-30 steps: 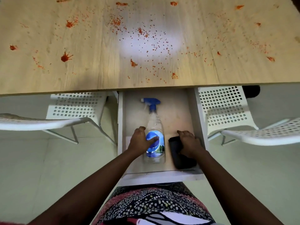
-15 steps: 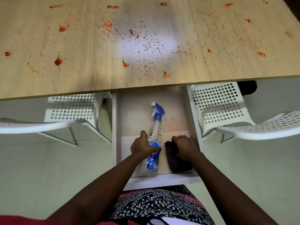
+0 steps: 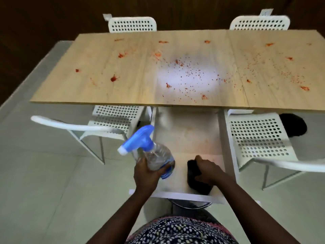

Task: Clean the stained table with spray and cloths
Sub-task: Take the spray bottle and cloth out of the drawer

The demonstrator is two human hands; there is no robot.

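A light wooden table [image 3: 133,88] carries many red stains [image 3: 114,78] and fine red specks around its middle. Below its near edge a white drawer [image 3: 189,196] is pulled out. My left hand [image 3: 146,175] is shut on a clear spray bottle [image 3: 156,156] with a blue trigger head, lifted above the drawer's left side and tilted up to the left. My right hand [image 3: 209,170] grips a folded black cloth [image 3: 196,183] that lies in the drawer's near right corner.
White perforated chairs stand tucked in at the near left [image 3: 112,118] and near right [image 3: 258,136], and two more at the far side [image 3: 132,24]. A dark object [image 3: 295,125] lies on the floor behind the right chair. Pale floor spreads to the left.
My left hand has raised the spray bottle out of the drawer and tipped it up to the left. The view has pulled back, showing the whole table. My right hand stays on the cloth.
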